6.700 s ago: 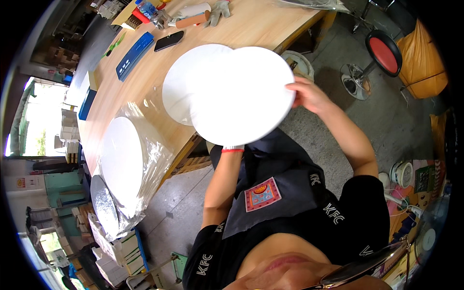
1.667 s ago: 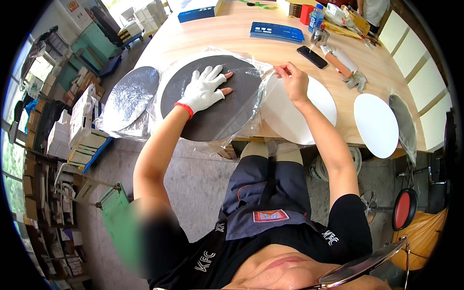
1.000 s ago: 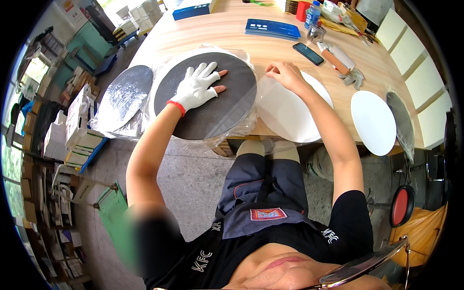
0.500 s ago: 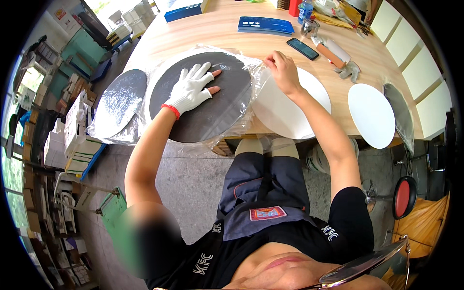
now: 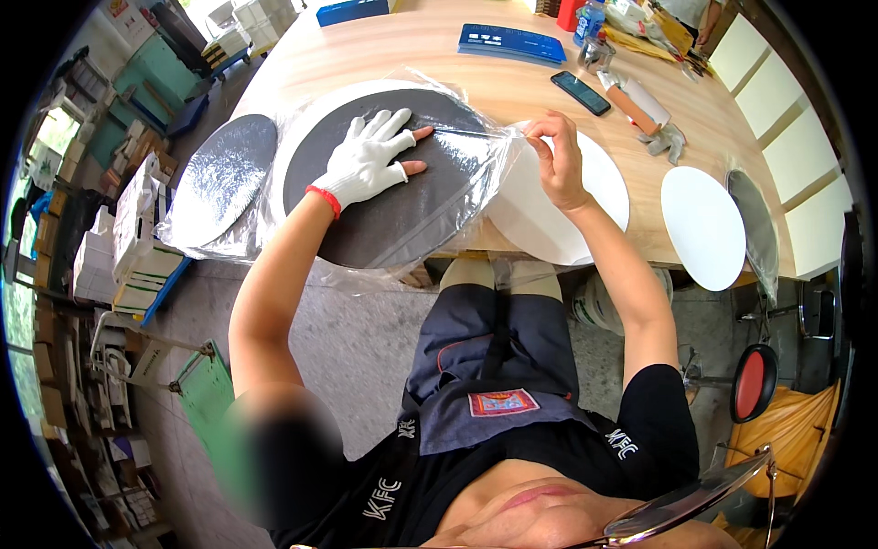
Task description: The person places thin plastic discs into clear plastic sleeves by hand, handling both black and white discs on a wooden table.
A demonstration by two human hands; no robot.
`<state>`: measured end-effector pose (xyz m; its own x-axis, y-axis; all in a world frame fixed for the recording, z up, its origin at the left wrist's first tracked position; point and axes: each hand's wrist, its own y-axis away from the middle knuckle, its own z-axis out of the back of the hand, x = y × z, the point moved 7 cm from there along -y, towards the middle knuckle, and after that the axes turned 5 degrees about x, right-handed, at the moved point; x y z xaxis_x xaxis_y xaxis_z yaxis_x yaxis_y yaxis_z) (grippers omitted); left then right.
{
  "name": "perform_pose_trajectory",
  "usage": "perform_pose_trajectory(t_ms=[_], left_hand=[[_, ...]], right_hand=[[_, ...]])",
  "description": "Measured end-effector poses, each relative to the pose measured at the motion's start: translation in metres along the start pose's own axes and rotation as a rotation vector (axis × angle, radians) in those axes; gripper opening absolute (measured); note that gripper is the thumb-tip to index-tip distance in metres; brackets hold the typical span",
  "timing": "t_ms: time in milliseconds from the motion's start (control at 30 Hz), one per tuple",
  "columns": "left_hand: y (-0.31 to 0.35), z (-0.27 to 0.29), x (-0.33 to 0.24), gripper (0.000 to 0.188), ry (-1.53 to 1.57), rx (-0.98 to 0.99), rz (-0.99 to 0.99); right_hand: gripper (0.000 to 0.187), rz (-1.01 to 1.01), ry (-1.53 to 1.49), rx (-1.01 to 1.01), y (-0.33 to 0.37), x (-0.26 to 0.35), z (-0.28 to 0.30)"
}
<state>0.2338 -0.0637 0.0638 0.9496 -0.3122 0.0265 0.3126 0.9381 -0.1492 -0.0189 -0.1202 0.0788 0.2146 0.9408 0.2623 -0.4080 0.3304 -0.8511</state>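
My left hand (image 5: 368, 160), in a white glove with thumb and forefinger tips bare, lies spread flat on a dark grey disc (image 5: 366, 233). Clear plastic film (image 5: 489, 160) surrounds the disc and partly covers its right side. The bare fingers of my right hand (image 5: 556, 157) pinch the film's edge and hold it taut to the right of the disc. Under that hand, a white disc (image 5: 594, 197) rests on the table and reaches its front edge. To the left sits another dark disc (image 5: 224, 183) wrapped in shiny film.
On the wooden table (image 5: 402, 55) are a blue booklet (image 5: 512, 44), a phone (image 5: 581, 93), a roll (image 5: 631, 102) and a crumpled glove (image 5: 664, 144). A white oval disc (image 5: 702, 227) and a film-wrapped grey one (image 5: 752, 224) stand at the right edge. A stool (image 5: 754, 382) is behind right.
My right hand has moved slightly right and drawn the film up into a taut fold over the disc's right side. The left hand stays spread on the disc.
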Motion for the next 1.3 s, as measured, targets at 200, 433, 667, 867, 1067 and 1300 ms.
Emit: perform_pose_trajectory(t_ms=[200,433,667,867,1067,1300], left_hand=[[0.0,0.002,-0.002,0.057,0.014,0.056,0.014],[0.002,0.003,-0.002,0.057,0.003,0.04,0.0],[0.0,0.002,0.0,0.056,-0.006,0.01,-0.01],[0.002,0.004,-0.002,0.058,0.004,0.032,-0.003],[0.002,-0.004,0.005,0.056,0.021,-0.099,-0.04],[0.003,0.0,-0.001,0.057,-0.017,-0.035,-0.025]], right_hand=[[0.004,-0.093,-0.081,0.029,0.014,0.008,0.015],[0.041,-0.023,0.182,0.33,-0.027,0.024,0.002],[0.022,-0.28,0.126,0.78,-0.012,0.002,-0.02],[0.005,0.059,0.164,0.415,-0.012,0.036,0.0],[0.015,0.14,0.088,0.205,0.017,0.055,0.04],[0.06,0.03,0.155,0.241,-0.019,0.083,0.031]])
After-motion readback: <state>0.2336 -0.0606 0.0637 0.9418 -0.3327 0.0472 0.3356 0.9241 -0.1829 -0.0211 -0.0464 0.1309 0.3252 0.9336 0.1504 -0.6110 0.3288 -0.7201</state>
